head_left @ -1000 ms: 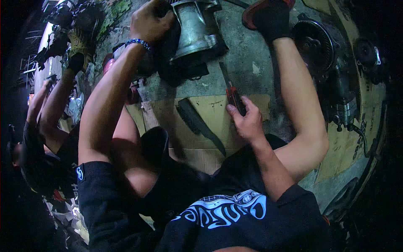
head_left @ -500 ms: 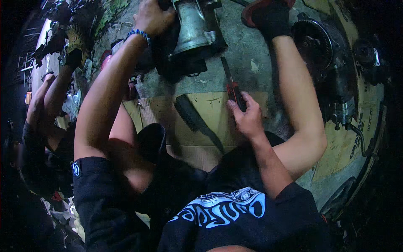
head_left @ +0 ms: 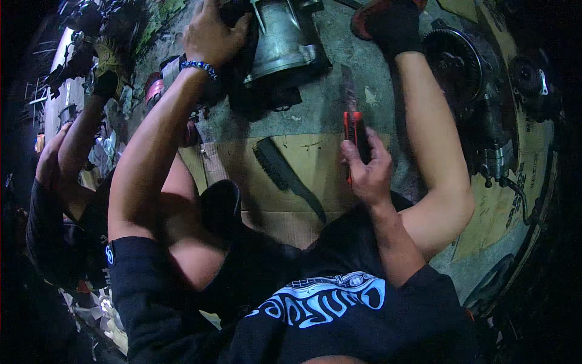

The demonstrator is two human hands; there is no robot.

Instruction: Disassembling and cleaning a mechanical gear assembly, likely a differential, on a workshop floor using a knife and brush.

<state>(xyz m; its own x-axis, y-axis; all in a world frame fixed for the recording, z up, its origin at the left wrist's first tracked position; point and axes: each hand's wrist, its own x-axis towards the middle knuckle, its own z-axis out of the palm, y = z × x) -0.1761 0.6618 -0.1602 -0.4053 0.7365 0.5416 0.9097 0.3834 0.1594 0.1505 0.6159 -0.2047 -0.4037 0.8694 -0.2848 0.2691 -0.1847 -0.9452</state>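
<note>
My left hand (head_left: 210,35), with a blue beaded bracelet, is at the top beside a silver cylindrical metal housing (head_left: 282,42), fingers curled at a dark part partly cut off by the edge. My right hand (head_left: 368,164) holds a red-and-black handled tool (head_left: 354,133) with a long flat blade, pointed upward below and right of the housing. A black brush (head_left: 284,170) lies on cardboard (head_left: 333,158) left of that hand.
A large gear assembly (head_left: 454,67) and metal pump-like parts (head_left: 494,158) lie right of my leg. A round flanged part (head_left: 530,79) sits beyond. Another person's legs (head_left: 73,158) and clutter are at left. My shod foot (head_left: 388,24) rests on stained concrete.
My right hand has moved right and turned the tool more upright. My left hand has shifted slightly down and left since the last frame, staying beside the housing.
</note>
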